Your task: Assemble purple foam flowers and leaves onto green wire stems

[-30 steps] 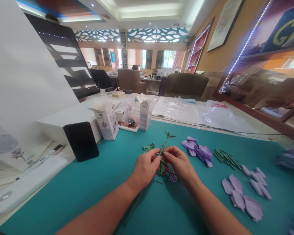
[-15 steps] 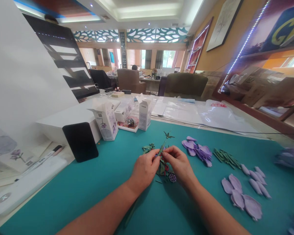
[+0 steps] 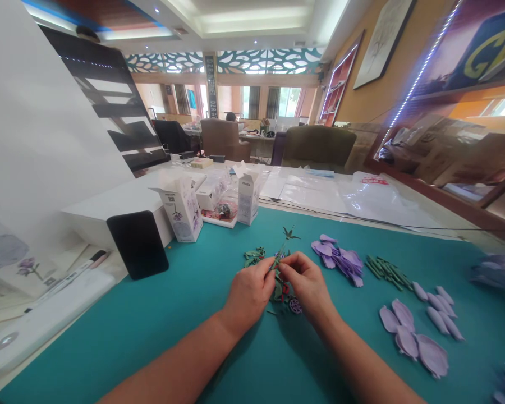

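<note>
A thin green toy flower stem (image 3: pixel 284 245) with a whorl of pointed leaves near its top slants up between my hands. My left hand (image 3: pixel 250 294) is closed around it, fingers wrapped. My right hand (image 3: pixel 309 280) pinches at the same stem just beside the left fingertips; whether a small part is also in that pinch is hidden. Beneath the hands lies a small heap of green leaf pieces (image 3: pixel 253 256) with red bits. A purple wheel-shaped piece (image 3: pixel 295 305) shows by the right hand's underside.
On the teal mat (image 3: pixel 172 336), to the right, lie purple petals (image 3: pixel 340 261), green tubes (image 3: pixel 389 272), lilac pods (image 3: pixel 441 314) and larger lilac petals (image 3: pixel 416 339). A black tablet-like panel (image 3: pixel 138 245) and open printed boxes (image 3: pixel 180 210) stand at the back left.
Both hands stay almost in place around the stem. The stem's lower length, visible below my left forearm before, no longer shows there.
</note>
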The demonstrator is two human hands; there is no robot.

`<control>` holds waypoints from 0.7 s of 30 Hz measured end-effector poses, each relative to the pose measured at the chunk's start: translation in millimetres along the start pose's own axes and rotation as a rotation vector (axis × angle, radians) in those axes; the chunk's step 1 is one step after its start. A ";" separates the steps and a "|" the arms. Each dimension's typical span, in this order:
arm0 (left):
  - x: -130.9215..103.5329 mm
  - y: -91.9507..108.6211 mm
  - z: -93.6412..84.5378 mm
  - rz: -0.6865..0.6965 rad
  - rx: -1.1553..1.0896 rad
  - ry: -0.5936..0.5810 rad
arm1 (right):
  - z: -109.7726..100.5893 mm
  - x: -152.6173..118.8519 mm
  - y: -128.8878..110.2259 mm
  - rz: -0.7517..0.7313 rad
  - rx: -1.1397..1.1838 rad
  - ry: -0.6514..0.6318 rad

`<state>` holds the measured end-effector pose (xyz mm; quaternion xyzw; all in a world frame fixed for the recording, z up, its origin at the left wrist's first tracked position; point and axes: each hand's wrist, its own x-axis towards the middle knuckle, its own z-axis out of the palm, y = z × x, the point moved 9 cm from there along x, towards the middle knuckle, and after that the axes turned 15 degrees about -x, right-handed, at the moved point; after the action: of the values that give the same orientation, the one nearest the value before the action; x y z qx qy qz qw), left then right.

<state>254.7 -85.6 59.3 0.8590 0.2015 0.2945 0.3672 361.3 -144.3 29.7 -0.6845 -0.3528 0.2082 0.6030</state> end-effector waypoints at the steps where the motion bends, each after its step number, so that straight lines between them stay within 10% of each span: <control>1: -0.3 1.0 0.7 0.010 0.004 -0.006 | -0.2 -0.5 -0.3 0.000 -0.010 0.004; 21: 2.0 -0.4 -10.4 -0.020 -0.218 0.027 | 9.2 3.8 18.2 0.147 0.344 -0.146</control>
<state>249.3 -78.9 65.5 0.8077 0.1819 0.3225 0.4589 361.6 -135.6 10.8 -0.5783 -0.3038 0.3578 0.6672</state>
